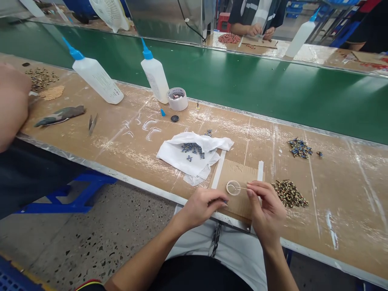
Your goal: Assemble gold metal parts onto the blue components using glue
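My left hand (201, 205) is closed in a pinch over the near edge of a cardboard piece (238, 169), with a small blue part (225, 201) barely showing at the fingertips. Between the thumb and fingers of my right hand (266, 208) is a thin wire-like stick (242, 188). Its far end reaches into a small round clear dish (233, 193) on the cardboard. Beyond my left hand, a white cloth (174, 149) holds many little blue parts (192, 148). A pile of small brass-and-dark parts (290, 194) lies just right of my right hand.
Another pile of blue-and-brass parts (299, 148) sits farther right. Two white bottles (98, 83) with blue nozzles, a tape roll (178, 101) and tweezers (93, 124) are at left. A green conveyor belt (212, 64) runs behind. Co-workers sit at the left and opposite.
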Demonstrator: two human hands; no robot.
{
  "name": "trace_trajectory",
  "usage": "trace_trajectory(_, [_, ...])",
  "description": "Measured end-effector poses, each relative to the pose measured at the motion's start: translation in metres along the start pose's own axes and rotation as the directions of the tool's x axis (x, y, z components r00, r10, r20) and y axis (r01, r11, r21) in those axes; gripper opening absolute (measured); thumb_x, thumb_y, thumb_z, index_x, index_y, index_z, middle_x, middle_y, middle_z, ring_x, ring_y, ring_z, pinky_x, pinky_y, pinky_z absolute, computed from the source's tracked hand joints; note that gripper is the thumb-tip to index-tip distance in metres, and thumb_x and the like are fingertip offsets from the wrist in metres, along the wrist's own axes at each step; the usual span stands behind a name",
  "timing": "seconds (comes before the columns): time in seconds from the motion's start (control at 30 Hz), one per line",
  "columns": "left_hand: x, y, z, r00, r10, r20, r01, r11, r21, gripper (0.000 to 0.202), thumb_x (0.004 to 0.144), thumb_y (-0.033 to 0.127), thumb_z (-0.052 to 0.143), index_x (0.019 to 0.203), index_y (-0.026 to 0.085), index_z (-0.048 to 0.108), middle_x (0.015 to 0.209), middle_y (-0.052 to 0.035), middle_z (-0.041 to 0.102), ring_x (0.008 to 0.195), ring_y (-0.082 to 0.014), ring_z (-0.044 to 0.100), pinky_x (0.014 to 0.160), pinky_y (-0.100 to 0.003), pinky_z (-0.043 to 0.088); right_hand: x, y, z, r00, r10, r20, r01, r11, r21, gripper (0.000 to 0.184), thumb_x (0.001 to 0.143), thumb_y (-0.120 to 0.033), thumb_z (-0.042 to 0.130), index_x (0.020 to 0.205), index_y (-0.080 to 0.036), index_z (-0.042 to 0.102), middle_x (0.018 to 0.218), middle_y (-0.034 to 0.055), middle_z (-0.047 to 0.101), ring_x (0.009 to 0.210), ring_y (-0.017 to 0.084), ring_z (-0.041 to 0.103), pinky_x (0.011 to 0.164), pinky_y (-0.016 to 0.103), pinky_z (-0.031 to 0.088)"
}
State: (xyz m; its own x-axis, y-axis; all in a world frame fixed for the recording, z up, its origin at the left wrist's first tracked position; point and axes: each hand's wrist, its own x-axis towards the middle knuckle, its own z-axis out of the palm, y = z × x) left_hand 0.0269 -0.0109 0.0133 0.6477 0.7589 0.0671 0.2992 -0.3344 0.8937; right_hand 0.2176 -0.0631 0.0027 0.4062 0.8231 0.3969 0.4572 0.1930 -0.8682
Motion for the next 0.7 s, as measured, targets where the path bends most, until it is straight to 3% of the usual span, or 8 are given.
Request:
trace_trajectory(0.17, [0.000,0.000,-0.001,1.000,-0.017,0.018,0.017,1.000,-0.009,0.016,0.094,0.023,0.057,0.093,0.017,0.071,0.085,-0.0024,0.075,0.071,-0.0132,0.065,0.070,-0.023,0.049,0.001,-0.004,0.006,0.984,-0.020,0.180,0.039,0.994,-0.105,0.013,0.093,-0.024,0.059,0.094,-0.024,0.072,0.105,0.0079,0.068,0.102,0.023,0.064,0.090,0.043,0.051])
trace_trajectory(0.27, [0.000,-0.001,-0.001,0.999,-0.030,0.011,0.030,0.999,-0.014,0.014,0.093,0.021,0.058,0.094,0.017,0.071,0.087,-0.0030,0.076,0.074,-0.0139,0.066,0.070,-0.023,0.049,0.001,-0.004,-0.001,0.978,0.000,0.207,0.027,0.991,-0.127,0.020,0.094,-0.027,0.058,0.110,-0.024,0.068,0.118,0.0101,0.065,0.104,0.023,0.063,0.089,0.042,0.052])
trace_trajectory(0.37, [0.000,-0.003,-0.002,0.999,-0.035,0.010,0.035,0.999,-0.019,0.014,0.094,0.020,0.057,0.094,0.018,0.071,0.088,-0.0024,0.075,0.077,-0.0143,0.067,0.069,-0.022,0.048,-0.004,0.001,-0.027,0.993,0.015,0.116,0.007,0.983,-0.185,0.024,0.094,-0.028,0.058,0.116,-0.022,0.065,0.120,0.0106,0.063,0.101,0.023,0.063,0.085,0.039,0.052])
trace_trajectory(0.5, [0.002,-0.006,-0.002,0.999,-0.036,0.014,0.037,0.999,-0.016,0.013,0.094,0.021,0.058,0.095,0.019,0.071,0.088,-0.0015,0.075,0.075,-0.0132,0.065,0.066,-0.021,0.047,-0.019,0.018,-0.078,0.988,0.109,-0.112,-0.143,0.921,-0.361,0.014,0.093,-0.031,0.059,0.099,-0.021,0.068,0.099,0.0065,0.067,0.091,0.021,0.064,0.078,0.035,0.050])
trace_trajectory(0.6, [0.003,-0.006,-0.002,0.999,-0.039,0.024,0.039,0.999,-0.002,0.013,0.094,0.021,0.058,0.094,0.018,0.070,0.086,-0.0011,0.074,0.070,-0.0120,0.063,0.064,-0.020,0.045,-0.028,0.032,-0.103,0.988,0.142,-0.066,-0.157,0.877,-0.454,0.017,0.093,-0.034,0.059,0.096,-0.021,0.069,0.096,0.0055,0.068,0.082,0.019,0.063,0.071,0.032,0.049])
trace_trajectory(0.7, [0.003,-0.005,-0.002,0.999,-0.031,0.019,0.031,1.000,0.004,0.013,0.094,0.021,0.058,0.094,0.018,0.070,0.087,-0.0010,0.074,0.072,-0.0121,0.063,0.064,-0.020,0.045,-0.029,0.040,-0.108,0.991,0.131,0.010,-0.109,0.864,-0.491,0.018,0.093,-0.036,0.059,0.097,-0.021,0.069,0.096,0.0056,0.066,0.075,0.018,0.060,0.063,0.030,0.047])
